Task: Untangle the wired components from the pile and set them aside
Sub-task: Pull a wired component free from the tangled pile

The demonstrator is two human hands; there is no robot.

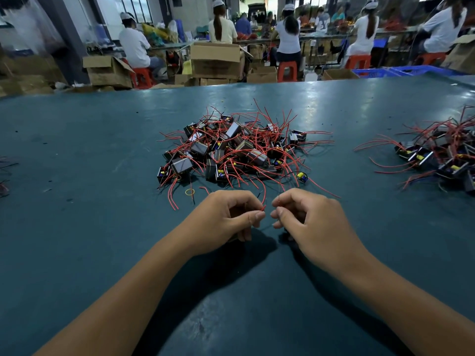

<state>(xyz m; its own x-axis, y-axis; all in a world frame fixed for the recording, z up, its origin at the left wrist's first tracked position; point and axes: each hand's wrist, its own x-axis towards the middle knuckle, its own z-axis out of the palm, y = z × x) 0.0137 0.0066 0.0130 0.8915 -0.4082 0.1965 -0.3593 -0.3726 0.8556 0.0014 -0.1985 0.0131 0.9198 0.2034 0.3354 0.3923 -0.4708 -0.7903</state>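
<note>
A tangled pile [232,147] of small black box components with red and black wires lies in the middle of the green table [77,150]. Just in front of it, my left hand [226,218] pinches the end of a red wire [262,201] between thumb and forefinger. My right hand [305,219] is close beside it, fingers curled, pinching a thin wire that runs up toward a small yellow and blue component [301,176] at the pile's near right edge. The two hands almost touch at the fingertips.
A second heap of the same wired components [442,155] lies at the table's right edge. A yellow rubber band [189,192] rests near the pile's front. More wires poke in at the far left [5,173]. Seated workers, cardboard boxes and red stools fill the background.
</note>
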